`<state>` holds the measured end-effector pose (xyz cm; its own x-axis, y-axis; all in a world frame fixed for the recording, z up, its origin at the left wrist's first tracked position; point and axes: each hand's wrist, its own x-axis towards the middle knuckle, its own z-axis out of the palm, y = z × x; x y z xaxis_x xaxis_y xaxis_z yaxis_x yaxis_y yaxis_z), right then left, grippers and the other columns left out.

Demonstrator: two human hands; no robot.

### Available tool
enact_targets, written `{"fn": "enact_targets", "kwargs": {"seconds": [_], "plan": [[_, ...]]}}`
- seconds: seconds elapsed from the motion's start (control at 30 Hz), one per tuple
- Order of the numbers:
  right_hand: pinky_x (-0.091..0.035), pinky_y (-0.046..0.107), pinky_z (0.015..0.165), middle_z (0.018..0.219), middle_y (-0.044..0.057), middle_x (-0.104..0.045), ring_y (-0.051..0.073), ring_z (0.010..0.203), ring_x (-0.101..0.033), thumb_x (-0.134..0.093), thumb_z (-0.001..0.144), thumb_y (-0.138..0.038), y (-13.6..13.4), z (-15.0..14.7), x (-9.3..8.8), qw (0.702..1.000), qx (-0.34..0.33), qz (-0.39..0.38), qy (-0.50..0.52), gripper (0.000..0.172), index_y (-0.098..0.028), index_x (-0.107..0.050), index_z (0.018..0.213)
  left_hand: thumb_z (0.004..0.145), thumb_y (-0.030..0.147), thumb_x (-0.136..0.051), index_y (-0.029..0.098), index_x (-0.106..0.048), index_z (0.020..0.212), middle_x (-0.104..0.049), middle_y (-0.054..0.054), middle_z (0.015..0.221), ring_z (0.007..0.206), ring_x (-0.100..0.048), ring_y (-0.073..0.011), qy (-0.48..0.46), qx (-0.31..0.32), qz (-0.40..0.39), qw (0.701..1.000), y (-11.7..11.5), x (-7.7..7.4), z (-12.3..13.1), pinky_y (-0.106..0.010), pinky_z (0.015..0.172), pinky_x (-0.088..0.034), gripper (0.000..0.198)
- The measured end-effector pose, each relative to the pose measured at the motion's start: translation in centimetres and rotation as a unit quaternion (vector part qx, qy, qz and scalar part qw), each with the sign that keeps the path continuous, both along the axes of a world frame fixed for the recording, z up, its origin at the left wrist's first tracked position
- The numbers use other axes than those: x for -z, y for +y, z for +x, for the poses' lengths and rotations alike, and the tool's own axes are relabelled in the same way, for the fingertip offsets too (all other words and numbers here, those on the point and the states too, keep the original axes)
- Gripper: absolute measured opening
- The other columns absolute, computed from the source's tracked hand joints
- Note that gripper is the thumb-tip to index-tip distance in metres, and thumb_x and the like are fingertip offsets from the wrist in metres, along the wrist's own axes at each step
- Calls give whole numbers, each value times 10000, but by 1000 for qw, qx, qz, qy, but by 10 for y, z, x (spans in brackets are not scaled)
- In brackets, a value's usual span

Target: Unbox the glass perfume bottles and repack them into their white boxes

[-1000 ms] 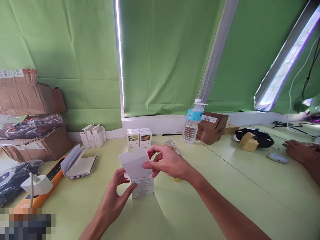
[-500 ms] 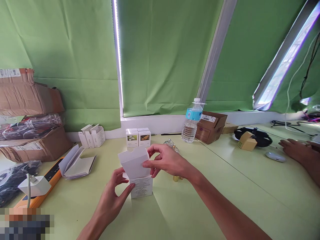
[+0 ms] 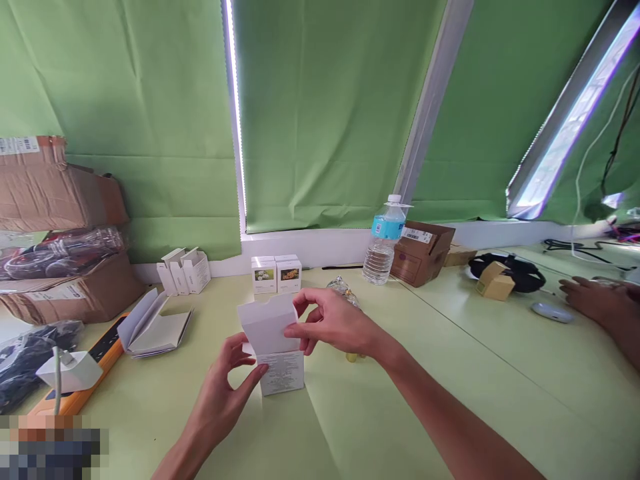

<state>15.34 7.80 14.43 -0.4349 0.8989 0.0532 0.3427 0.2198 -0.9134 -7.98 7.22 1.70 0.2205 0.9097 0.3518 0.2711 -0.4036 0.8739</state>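
My right hand (image 3: 327, 323) grasps the raised lid flap (image 3: 267, 325) of an upright white carton (image 3: 280, 372), with the thumb on the flap's face and the fingers curved above its right side. My left hand (image 3: 220, 393) is cupped against the carton's left side, fingers up and thumb at its near edge; it holds the carton from the side and is not clenched. The carton stands on a pale green desk (image 3: 400, 420) between my hands, its printed panel facing me.

Beyond my right hand lie a crumpled clear plastic bag (image 3: 343, 291) and a small gold-coloured object (image 3: 354, 357). Directly ahead stand two white picture-printed boxes (image 3: 277, 275). Further left are upright white cartons (image 3: 183, 271), an opened flat carton (image 3: 150, 327) and an orange power strip (image 3: 95, 363). Ahead and to the right stand a water bottle (image 3: 384, 245) and a cardboard box (image 3: 423, 253). Far right, another person's hand (image 3: 595, 303) lies just beside a white computer mouse (image 3: 553, 312).
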Motion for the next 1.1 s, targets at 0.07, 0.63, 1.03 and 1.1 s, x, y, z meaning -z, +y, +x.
{"fn": "enact_targets", "kwargs": {"seconds": [0.07,0.63,1.03,1.1], "plan": [[-539,283,595,882,29,-681,178,682,-680,-752,735,-491,0,2,0,999,1,22,-44,412,-191,-612,980,884,393,-608,299,-408,1201,-657,-20,1160,991,-664,-189,5,-4,-7,1000,0,0,0,-391,912,-534,387],[-453,300,865,1105,25,-601,172,1066,-547,-605,908,-250,-23,-8,-6,916,83,332,-209,116,-230,-707,855,834,488,-626,301,-452,1176,-651,-31,1132,952,-669,-221,1,-52,-28,998,-5,2,6,-398,843,-541,427],[-424,371,1015,1317,93,-553,225,1290,-430,-488,936,-158,-27,-20,14,884,8,344,-317,319,-170,-667,673,856,475,-610,317,-425,1200,-626,-43,1171,981,-656,-230,38,-44,-20,998,-5,2,4,-440,872,-535,422],[-447,348,981,1264,95,-588,220,1259,-462,-499,924,-146,-25,-21,15,887,-6,338,-314,345,-165,-645,611,854,464,-618,324,-401,1239,-628,-45,1182,970,-663,-225,28,-47,-11,998,-5,3,4,-438,874,-538,464]]}}
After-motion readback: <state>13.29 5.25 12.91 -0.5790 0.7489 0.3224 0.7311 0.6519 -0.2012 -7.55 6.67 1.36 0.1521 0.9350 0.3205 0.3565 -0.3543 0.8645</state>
